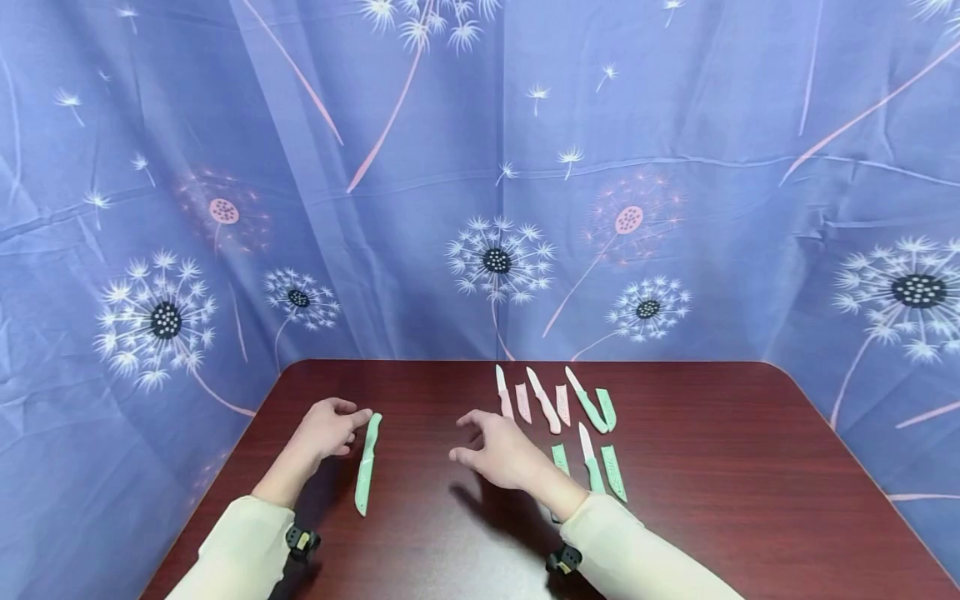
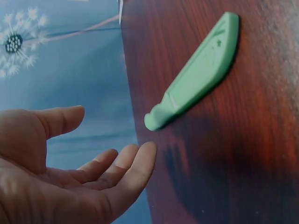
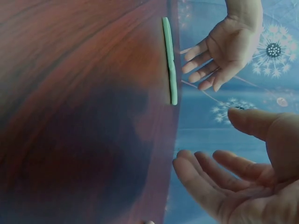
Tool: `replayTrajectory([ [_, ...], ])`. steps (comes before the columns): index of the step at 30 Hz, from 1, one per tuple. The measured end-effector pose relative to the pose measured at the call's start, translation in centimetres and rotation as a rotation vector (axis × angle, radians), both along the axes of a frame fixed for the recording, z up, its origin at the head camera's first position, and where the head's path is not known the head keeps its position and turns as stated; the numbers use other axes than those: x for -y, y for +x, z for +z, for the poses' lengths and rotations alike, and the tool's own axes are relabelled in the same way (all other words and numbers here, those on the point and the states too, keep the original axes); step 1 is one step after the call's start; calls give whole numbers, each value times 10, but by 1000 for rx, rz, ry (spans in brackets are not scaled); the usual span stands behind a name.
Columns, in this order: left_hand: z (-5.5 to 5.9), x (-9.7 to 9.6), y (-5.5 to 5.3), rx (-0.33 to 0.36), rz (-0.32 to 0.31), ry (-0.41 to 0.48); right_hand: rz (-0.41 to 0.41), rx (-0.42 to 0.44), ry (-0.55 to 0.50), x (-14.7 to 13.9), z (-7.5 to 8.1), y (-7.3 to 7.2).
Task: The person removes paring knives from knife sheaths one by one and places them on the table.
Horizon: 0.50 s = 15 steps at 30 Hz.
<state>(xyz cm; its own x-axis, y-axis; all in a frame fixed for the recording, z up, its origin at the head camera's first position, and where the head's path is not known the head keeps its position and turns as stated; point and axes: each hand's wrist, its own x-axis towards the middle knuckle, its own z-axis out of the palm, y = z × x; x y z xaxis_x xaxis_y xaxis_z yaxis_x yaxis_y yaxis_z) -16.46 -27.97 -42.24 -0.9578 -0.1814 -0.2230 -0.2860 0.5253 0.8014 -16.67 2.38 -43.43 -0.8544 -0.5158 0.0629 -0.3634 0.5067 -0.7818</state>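
A green paring knife (image 1: 367, 467) in its green sheath lies on the left part of the table, handle toward the back. My left hand (image 1: 327, 429) hovers just left of its handle, and in the left wrist view a gap shows between the fingers (image 2: 140, 163) and the sheathed knife (image 2: 201, 65). Nothing is in that hand. Over the middle of the table, my right hand (image 1: 495, 450) holds nothing, its thumb and fingers spread apart. The right wrist view shows the knife (image 3: 170, 60) beyond the right hand (image 3: 247, 172).
Right of the right hand lie two pink-handled knives (image 1: 543, 400), pink sheaths (image 1: 522, 403), green-handled knives (image 1: 588, 400) and several green sheaths (image 1: 614, 473). The right forearm partly covers one green sheath (image 1: 560, 457). A blue dandelion-print curtain (image 1: 420, 275) hangs behind the brown table (image 1: 712, 483).
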Motion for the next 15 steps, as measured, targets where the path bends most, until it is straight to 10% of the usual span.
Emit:
replayTrajectory([
  [15, -14, 2, -22, 101, 14, 71, -13, 522, -419, 30, -14, 2],
])
